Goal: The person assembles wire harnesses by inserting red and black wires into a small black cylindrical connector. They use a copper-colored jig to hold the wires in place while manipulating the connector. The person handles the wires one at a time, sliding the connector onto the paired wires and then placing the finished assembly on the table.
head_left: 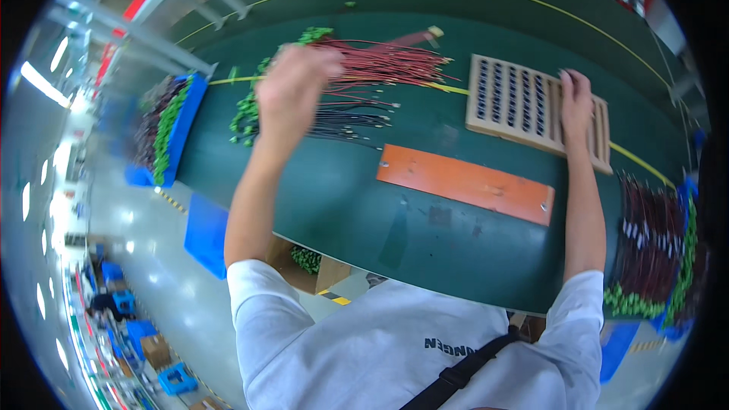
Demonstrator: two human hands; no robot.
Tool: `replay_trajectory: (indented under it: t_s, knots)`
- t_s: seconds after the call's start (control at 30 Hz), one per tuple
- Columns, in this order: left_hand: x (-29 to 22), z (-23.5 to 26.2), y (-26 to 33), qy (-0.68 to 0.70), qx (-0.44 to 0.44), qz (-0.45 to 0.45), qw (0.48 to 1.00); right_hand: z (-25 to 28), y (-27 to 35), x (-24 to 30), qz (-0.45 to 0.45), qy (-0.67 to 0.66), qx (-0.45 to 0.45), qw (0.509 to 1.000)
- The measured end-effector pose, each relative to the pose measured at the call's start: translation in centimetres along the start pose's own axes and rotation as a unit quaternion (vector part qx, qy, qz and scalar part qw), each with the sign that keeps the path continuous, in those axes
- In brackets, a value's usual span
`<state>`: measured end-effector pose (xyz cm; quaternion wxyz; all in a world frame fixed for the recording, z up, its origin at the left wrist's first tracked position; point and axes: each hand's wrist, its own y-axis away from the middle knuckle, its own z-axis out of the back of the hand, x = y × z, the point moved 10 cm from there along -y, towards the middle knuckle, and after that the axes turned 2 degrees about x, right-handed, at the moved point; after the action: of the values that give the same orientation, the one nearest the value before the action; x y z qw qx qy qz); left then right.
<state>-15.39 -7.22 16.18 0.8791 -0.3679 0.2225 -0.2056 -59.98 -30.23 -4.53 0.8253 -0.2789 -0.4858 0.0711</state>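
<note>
Green matting covered the bench [342, 205], where red wires [380, 64] and black wires [353, 121] fanned out at far left. The left hand [292, 91] reached over them, its grip impossible to tell. The right hand [575, 102] lay spread on a slotted wooden tray [512, 99], beyond an orange plate [463, 182].

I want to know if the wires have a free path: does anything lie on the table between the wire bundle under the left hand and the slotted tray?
Nothing visible does. The left hand is on the wires; between them and the tray lies bare green table. The orange plate lies nearer the person, off that line. The right hand rests on the tray.
</note>
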Motion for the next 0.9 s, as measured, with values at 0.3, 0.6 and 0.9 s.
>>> replay_trajectory:
  t_s: [0.3, 0.6, 0.9]
  knots:
    - [-8.4, -20.4, 11.9, 0.358, 0.342, 0.301, 0.815, 0.9, 14.4, 13.1, -0.150, -0.438, 0.190, 0.866]
    - [-11.1, -23.5, 12.2, 0.406, 0.403, 0.294, 0.766, 1.4, 18.0, 14.4, -0.101, -0.404, 0.192, 0.889]
    - [-7.5, -23.6, 12.1, 0.465, 0.279, 0.344, 0.767, 3.5, 17.7, 11.4, -0.165, -0.388, 0.095, 0.902]
